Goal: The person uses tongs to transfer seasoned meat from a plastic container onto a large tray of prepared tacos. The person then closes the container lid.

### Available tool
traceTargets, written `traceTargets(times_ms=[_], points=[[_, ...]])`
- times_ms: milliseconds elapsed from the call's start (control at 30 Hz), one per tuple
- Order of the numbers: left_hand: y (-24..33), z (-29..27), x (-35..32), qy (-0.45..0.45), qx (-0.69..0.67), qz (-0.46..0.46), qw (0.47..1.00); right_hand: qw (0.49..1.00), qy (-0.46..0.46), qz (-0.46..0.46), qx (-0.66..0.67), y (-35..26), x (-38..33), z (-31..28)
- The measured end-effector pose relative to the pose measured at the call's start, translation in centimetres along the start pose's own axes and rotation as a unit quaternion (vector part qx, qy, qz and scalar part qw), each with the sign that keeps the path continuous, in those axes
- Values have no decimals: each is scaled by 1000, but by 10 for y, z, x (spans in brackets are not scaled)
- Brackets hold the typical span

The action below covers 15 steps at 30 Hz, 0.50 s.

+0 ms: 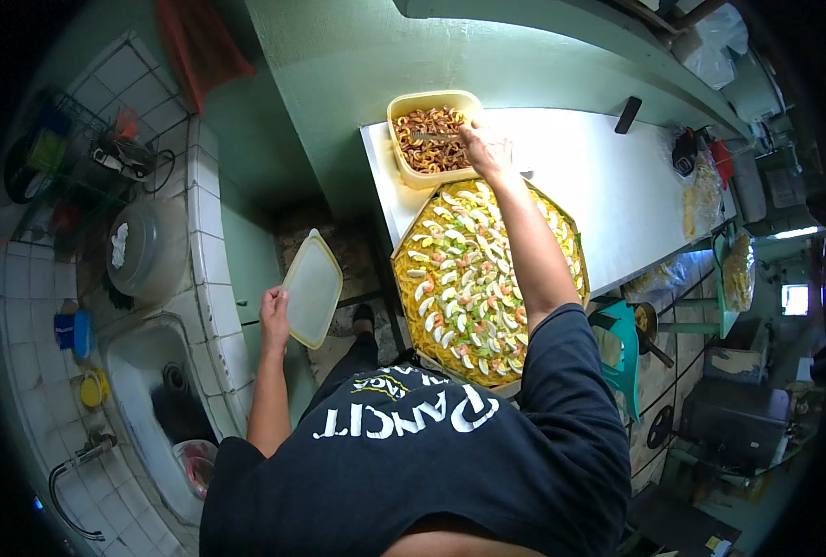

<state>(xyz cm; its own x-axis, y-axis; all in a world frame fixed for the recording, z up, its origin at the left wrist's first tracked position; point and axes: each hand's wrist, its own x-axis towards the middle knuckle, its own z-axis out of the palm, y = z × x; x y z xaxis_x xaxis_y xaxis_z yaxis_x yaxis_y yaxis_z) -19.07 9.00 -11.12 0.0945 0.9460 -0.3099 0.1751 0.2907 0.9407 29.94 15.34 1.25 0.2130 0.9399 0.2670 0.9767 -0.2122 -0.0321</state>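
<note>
Lid [314, 288] pinched in the left hand [274, 311], left of the noodle tray [416, 220], presumably leaves the tub [436, 96] just beyond that tray uncovered for the right hand [488, 150], closed around a utensil [431, 136].

Noodles [408, 269] are showing deep yellow; toppings [473, 269] are speckling them white, pink-orange and light green — a scattered, confetti-like pattern. Tub [417, 179] is looking pale yellow, its curled contents [431, 130] mixing dark brown with orange-yellow. Lid [315, 288] is reading milky, turning cream-yellow along the rim. Shirt [524, 473] is running black, carrying white lettering and a little yellow print. Bench [571, 158] is gleaming white; wall [338, 56] is showing soft green. Chair [624, 357] is standing out teal — hanging cloth [204, 51] is showing red-orange, tiles [210, 221] are forming a white grid.
</note>
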Motion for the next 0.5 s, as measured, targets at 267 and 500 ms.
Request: traceTargets(times_ms=[267,500], points=[[-12,-4,-3,7,-2,8,1000,973,-6,186,134,30,-102,-65],[3,3,0,-20,7,8,1000,959,1,241,147,38,-220,-60]])
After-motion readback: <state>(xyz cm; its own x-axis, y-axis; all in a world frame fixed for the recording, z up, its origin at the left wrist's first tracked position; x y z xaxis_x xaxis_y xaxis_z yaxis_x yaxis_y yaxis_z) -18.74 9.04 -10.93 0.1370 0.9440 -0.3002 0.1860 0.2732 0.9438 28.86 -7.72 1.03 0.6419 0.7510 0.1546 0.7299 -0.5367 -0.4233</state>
